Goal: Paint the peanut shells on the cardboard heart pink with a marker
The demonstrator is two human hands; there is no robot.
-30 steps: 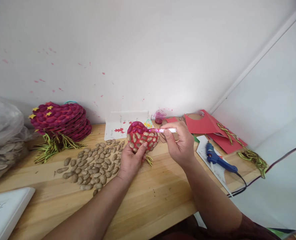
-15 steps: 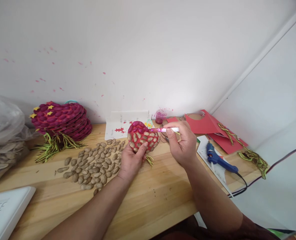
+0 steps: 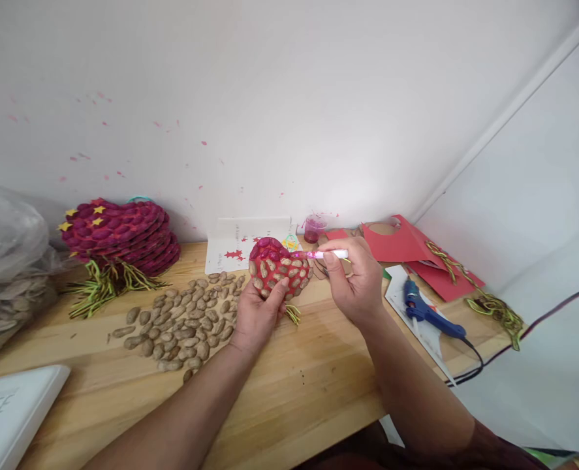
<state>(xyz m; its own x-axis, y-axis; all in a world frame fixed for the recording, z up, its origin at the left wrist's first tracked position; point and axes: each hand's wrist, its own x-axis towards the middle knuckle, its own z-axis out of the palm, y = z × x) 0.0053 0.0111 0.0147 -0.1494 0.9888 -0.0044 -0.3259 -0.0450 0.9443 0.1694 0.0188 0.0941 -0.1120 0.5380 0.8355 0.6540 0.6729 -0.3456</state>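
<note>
My left hand point(image 3: 256, 316) is closed on the lower edge of a red heart-shaped piece point(image 3: 278, 267) covered with peanut shells, holding it upright over the wooden table point(image 3: 294, 385). The piece's top is painted magenta. My right hand point(image 3: 352, 282) pinches a white brush point(image 3: 324, 254) stained pink, its tip touching the upper right of the heart. A small cup of pink paint point(image 3: 313, 228) stands just behind, by the wall.
Loose peanut shells point(image 3: 184, 322) lie left of my hands. A stack of finished magenta pieces point(image 3: 117, 235) sits at the back left, beside a plastic bag point(image 3: 5, 261). A blue glue gun point(image 3: 429, 313), red card point(image 3: 406, 245) and a white box point(image 3: 10, 411) are also there.
My right hand and the brush shifted slightly along the heart's upper right edge. The left hand and the heart stayed almost still.
</note>
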